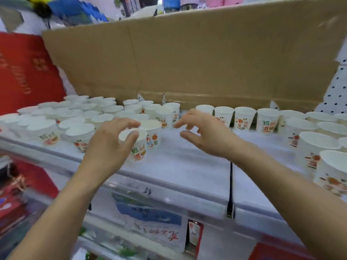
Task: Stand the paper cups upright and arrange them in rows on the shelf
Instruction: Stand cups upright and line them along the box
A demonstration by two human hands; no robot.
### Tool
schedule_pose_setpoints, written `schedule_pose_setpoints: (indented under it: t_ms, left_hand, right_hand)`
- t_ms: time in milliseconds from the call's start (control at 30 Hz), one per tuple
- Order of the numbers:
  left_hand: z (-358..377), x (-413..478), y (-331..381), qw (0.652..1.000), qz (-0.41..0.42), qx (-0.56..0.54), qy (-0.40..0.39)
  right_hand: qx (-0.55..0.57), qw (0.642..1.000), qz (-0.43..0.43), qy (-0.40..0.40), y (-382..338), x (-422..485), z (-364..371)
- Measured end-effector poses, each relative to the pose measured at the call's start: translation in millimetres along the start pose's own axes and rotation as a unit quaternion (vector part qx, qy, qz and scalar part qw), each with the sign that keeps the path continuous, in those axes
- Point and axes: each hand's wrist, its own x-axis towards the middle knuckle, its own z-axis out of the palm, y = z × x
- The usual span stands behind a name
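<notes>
Several white paper cups with red and green print stand upright on the white shelf (187, 162). A dense group (75, 117) fills the left, a back row (244, 119) runs along the cardboard, and more cups (317, 145) crowd the right. My left hand (110, 143) curls thumb and fingers around the rim of a front cup (139, 147), which stands upright beside another cup (152, 134). My right hand (202, 132) hovers above the bare middle of the shelf, its fingers loosely spread and holding nothing.
A big brown cardboard sheet (187, 57) leans behind the cups. A red box (26, 72) stands at the far left. The shelf's front rail (169, 186) carries a label and a black clip (230, 203). White pegboard (336, 91) shows at the right.
</notes>
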Motion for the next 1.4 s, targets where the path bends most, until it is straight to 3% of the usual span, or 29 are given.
schedule_pose_setpoints:
  t_ms: [133, 200, 433, 667, 900, 1033, 1400]
  left_hand:
    - [-21.5, 15.1, -36.7, 0.982, 0.032, 0.141, -0.121]
    - [-21.7, 22.0, -42.6, 0.974, 0.052, 0.166, -0.145]
    - [3.3, 45.6, -38.2, 0.968, 0.154, 0.102, -0.168]
    - [61.6, 74.7, 32.4, 0.955, 0.233, 0.015, -0.182]
    - [133.4, 107.9, 107.6, 0.942, 0.264, -0.02, -0.204]
    - [155.8, 120.2, 122.8, 0.942, 0.259, 0.007, -0.211]
    - [186.4, 143.7, 147.6, 0.943, 0.232, 0.037, -0.234]
  right_hand:
    - [-0.079, 0.996, 0.012, -0.032, -12.4, 57.2, 40.9]
    - [-0.119, 0.992, 0.006, -0.046, -15.9, 72.7, 57.6]
    - [-0.185, 0.982, -0.003, 0.031, -6.4, 52.0, 43.1]
    - [-0.232, 0.962, 0.126, 0.066, 47.0, -23.7, -56.2]
    - [-0.328, 0.91, 0.25, -0.048, 97.0, -54.7, -121.5]
    - [-0.362, 0.896, 0.24, -0.094, 113.6, -54.1, -122.2]
    - [-0.396, 0.889, 0.196, -0.12, 137.9, -46.7, -127.3]
